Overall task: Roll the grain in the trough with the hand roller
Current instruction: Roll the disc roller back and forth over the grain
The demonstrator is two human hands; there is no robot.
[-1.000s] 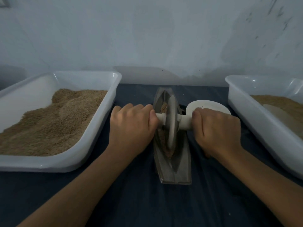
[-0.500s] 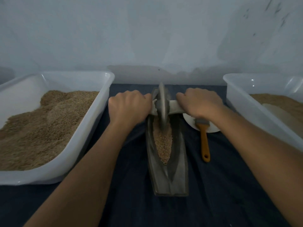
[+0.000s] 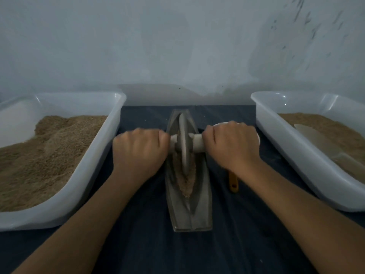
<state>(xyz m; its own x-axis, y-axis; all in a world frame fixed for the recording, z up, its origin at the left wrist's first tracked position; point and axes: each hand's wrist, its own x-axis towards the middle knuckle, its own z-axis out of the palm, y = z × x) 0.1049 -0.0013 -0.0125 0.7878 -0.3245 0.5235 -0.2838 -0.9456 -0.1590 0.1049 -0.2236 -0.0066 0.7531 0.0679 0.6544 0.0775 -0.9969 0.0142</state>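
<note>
Head view, only one I have. Hand roller (image 3: 184, 144) sits across the trough (image 3: 188, 210), its grey disc standing upright in the groove about mid-length, pale axle handle sticking out both sides. My left hand (image 3: 138, 153) is fisted round the left end of the handle, fingers curled over it, knuckles up. My right hand (image 3: 233, 144) does likewise on the right end, also a closed grip on the handle. Both hands slightly motion-blurred.

Grain (image 3: 186, 180) lies in the trough groove, a narrow brown strip from under the disc toward the near end, tapering to a point. Near end of the trough is bare metal. The trough runs lengthwise away from me on the dark blue worktop (image 3: 237, 244), centred between two tubs.

Left white tub (image 3: 94, 175) is heaped with brown grain, touching or nearly touching my left wrist side. Right white tub (image 3: 296, 155) holds grain too, with a pale scoop (image 3: 324, 143) lying in it. An orange handle (image 3: 233, 182) pokes out under my right wrist, just right of the trough; what it belongs to I can't tell. A white dish rim (image 3: 217, 125) shows behind the right hand. Pale wall (image 3: 177, 46) at back.
</note>
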